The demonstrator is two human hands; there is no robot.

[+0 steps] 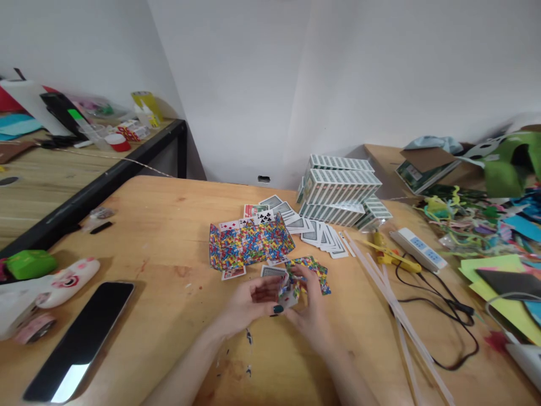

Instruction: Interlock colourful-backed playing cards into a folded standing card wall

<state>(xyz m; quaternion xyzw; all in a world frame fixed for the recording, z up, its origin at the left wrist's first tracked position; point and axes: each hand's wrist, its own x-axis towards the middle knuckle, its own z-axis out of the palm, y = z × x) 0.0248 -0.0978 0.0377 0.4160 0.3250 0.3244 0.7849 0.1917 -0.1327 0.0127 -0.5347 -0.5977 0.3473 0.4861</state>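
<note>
Between my two hands is a playing card (289,299) with multicoloured patterned material against it, partly hidden by my fingers. My left hand (245,301) curls around its left side, a dark-painted thumbnail in front. My right hand (310,307) grips it from the right, fingers bent over the top. More patterned pieces (323,276) lie just behind my right hand. Beyond my hands stands a low structure (253,242) covered in the same pattern, with card faces showing along its top. A face-down card (270,272) lies by my left fingertips.
Loose cards (316,234) are spread behind, before stacked card boxes (342,186). To the right lie a yellow glue gun (386,254), a power strip (418,248), glue sticks (391,299) and a black cable (459,316). A phone (84,338) rests at left.
</note>
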